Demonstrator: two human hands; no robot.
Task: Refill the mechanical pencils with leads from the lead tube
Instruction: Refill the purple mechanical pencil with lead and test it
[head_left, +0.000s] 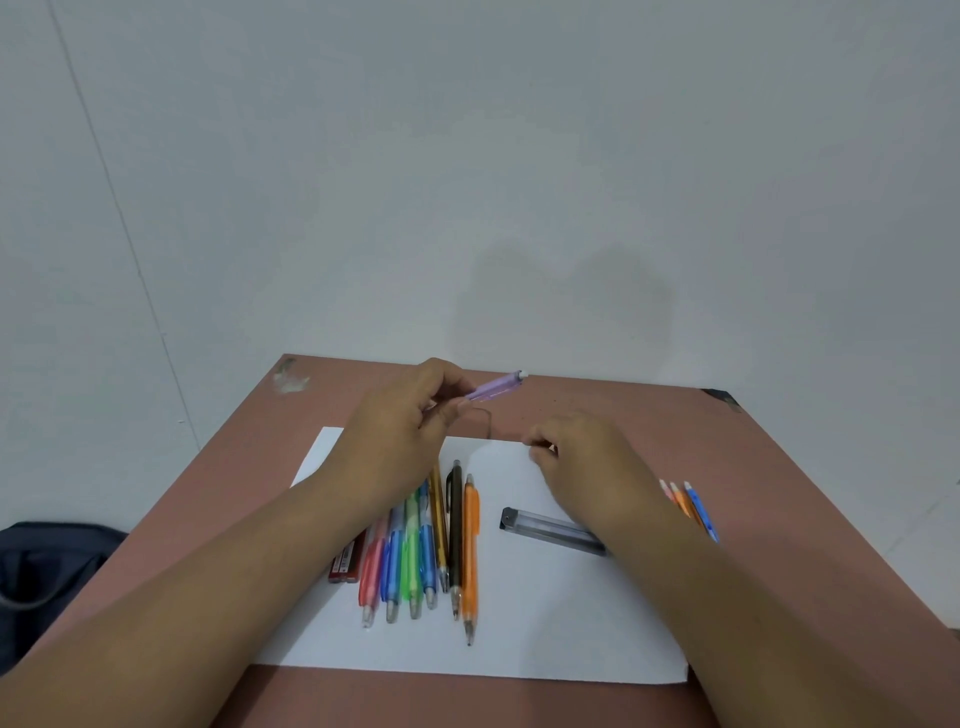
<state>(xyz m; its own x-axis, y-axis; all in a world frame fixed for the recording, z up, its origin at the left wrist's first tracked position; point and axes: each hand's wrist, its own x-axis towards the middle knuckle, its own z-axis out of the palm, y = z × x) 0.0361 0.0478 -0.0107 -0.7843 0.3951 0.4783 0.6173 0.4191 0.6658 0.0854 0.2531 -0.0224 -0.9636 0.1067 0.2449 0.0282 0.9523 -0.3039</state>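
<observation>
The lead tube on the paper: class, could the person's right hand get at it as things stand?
Probably yes. The lead tube lies in the open on the white paper, partly under the right forearm, with nothing on it. The right hand would have to draw back, and its fingers seem to pinch something small already.

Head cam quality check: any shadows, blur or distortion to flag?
Head view: soft, even light; faint shadow on the wall behind the hands; wide-angle bends the table edges; purple pencil in the left hand slightly soft; right hand fingertips blurry.
</observation>
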